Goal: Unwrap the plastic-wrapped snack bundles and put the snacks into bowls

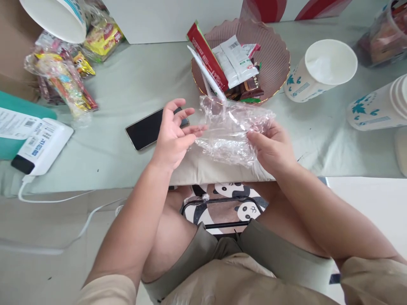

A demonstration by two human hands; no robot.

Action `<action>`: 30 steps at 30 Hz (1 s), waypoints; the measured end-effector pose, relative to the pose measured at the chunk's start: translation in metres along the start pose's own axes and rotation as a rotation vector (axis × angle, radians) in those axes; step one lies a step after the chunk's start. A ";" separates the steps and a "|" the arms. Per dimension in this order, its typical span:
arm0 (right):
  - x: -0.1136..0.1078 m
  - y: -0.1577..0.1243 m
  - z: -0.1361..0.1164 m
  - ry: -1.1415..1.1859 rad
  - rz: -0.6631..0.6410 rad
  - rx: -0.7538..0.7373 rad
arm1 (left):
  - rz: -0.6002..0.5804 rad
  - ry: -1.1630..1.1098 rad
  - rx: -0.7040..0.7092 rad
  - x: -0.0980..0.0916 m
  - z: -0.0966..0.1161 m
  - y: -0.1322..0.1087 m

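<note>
Barcodes on the white packet (238,63) in the scalloped pink bowl (275,48) and on the white cabled device (47,142), but the fine print's too tiny for me to read. The clear plastic bag (227,135) is crinkly, shiny and see-through, held just in front of the bowl, near the counter's (321,144) front edge. Right hand (271,144) has a pinched grip on it; left hand's (174,137) grip is loose and wide at the other side, can't tell if touching. Phone (144,129) crowds the left, open cloth to the right.
</note>
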State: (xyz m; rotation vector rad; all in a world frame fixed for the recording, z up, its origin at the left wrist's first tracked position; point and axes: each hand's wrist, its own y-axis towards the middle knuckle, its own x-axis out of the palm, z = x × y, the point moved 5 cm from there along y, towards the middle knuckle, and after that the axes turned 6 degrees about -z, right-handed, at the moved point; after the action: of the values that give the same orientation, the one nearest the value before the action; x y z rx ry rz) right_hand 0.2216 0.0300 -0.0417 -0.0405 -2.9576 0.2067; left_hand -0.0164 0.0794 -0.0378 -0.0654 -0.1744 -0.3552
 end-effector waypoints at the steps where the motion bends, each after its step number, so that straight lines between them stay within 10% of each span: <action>1: -0.002 0.000 -0.002 0.008 0.017 -0.016 | 0.002 -0.051 -0.043 0.000 0.001 0.000; 8: 0.008 0.000 -0.006 -0.049 -0.146 0.032 | -0.206 -0.036 -0.350 0.032 -0.003 -0.006; 14: 0.015 -0.005 -0.002 -0.214 -0.336 0.165 | -0.123 0.036 -0.315 0.028 -0.003 -0.005; 24: 0.008 -0.005 -0.014 -0.081 -0.256 -0.018 | -0.100 -0.172 -0.250 0.020 0.014 -0.002; 30: 0.003 -0.002 -0.003 -0.257 -0.335 0.046 | -0.061 0.094 -0.187 0.012 0.008 0.001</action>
State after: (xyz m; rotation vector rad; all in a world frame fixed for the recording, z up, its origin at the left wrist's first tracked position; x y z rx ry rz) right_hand 0.2188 0.0286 -0.0381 0.5209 -3.1460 0.2484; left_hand -0.0063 0.0769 -0.0280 -0.2278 -0.0502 -0.4335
